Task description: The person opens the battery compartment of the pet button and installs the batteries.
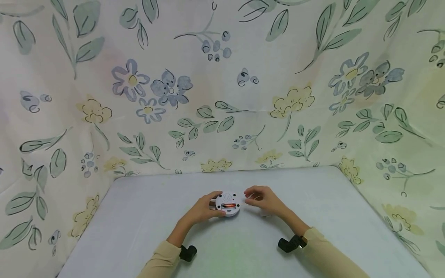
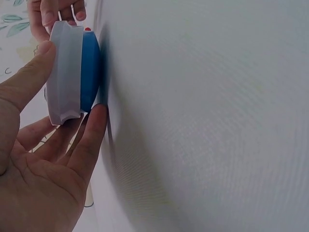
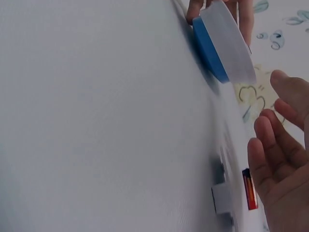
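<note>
My left hand [image 1: 202, 207] holds a round white-and-blue battery device [image 1: 227, 212] by its left edge, thumb at the near rim and fingers round the far side. The device's white back faces up, with small speaker holes and an uncovered battery compartment where an orange-and-black battery [image 1: 228, 205] lies. In the left wrist view its blue front [image 2: 90, 72] faces the table, and a small red bulb sticks out at the edge. My right hand [image 1: 263, 199] hovers just right of the device, fingers loosely bent and holding nothing.
Another orange-and-black battery [image 3: 250, 189] lies on the table beyond the right fingers in the right wrist view. Near it is a small white piece [image 3: 222, 198]. The white-covered table [image 1: 139, 231] ends at a floral cloth [image 1: 222, 139] behind and at the sides.
</note>
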Tool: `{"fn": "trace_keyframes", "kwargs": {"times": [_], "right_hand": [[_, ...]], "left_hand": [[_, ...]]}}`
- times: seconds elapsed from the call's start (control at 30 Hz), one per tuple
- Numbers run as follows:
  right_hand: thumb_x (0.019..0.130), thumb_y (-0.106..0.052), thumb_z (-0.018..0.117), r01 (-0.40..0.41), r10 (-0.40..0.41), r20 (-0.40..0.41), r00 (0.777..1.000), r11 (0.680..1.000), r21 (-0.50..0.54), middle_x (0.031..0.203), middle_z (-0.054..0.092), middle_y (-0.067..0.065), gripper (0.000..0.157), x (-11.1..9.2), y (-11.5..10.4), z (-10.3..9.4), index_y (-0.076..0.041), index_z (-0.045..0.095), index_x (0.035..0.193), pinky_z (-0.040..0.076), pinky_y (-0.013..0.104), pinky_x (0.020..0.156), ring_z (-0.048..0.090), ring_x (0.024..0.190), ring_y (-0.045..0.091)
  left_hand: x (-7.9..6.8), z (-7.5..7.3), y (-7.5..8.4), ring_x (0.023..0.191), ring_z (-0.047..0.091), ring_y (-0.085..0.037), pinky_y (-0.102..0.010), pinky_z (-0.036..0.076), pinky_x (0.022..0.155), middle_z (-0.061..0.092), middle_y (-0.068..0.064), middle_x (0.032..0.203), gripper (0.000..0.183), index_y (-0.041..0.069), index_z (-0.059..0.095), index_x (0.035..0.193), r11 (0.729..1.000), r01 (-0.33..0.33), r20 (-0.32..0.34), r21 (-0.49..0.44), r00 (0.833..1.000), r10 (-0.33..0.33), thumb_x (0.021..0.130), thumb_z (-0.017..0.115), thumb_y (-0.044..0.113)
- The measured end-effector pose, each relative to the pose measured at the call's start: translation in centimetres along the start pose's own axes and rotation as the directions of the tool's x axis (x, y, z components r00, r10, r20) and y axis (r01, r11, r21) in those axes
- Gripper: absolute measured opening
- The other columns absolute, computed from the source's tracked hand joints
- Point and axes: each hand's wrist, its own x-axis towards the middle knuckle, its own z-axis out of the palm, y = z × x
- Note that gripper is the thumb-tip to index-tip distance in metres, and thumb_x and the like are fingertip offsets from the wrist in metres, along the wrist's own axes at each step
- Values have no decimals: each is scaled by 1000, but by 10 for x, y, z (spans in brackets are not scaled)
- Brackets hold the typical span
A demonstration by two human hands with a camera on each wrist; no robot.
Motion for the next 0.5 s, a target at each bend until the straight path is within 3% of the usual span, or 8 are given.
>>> {"fn": "trace_keyframes", "kwargs": {"times": [0.17, 0.4, 0.5], "right_hand": [[95, -4, 73, -14, 14, -13, 1000, 1000, -24, 111, 67, 23, 27, -6, -2, -7, 7, 67, 119, 54, 33, 84, 65, 97, 32], [94, 2, 71, -10, 10, -10, 1000, 1000, -20, 112, 65, 30, 25, -17, -30, -23, 12, 66, 116, 54, 33, 84, 65, 96, 35], [93, 4, 71, 0, 0, -14, 1000, 1000, -17, 114, 65, 31, 24, -19, -31, -28, 12, 66, 116, 55, 32, 84, 65, 96, 36]], "left_hand": [[0, 0, 0, 121, 59, -36, -49, 49, 97, 49, -20, 147, 78, 2, 45, 151, 1000, -4, 5, 2, 1000, 4, 87, 84, 25], [-1, -1, 1, 121, 59, -37, -50, 48, 97, 49, -21, 147, 78, 2, 44, 151, 1000, -5, 10, -7, 1000, 5, 88, 84, 25], [-1, -1, 1, 121, 59, -37, -50, 48, 97, 49, -20, 146, 78, 2, 44, 151, 1000, -4, 9, -10, 1000, 4, 88, 83, 25]]}}
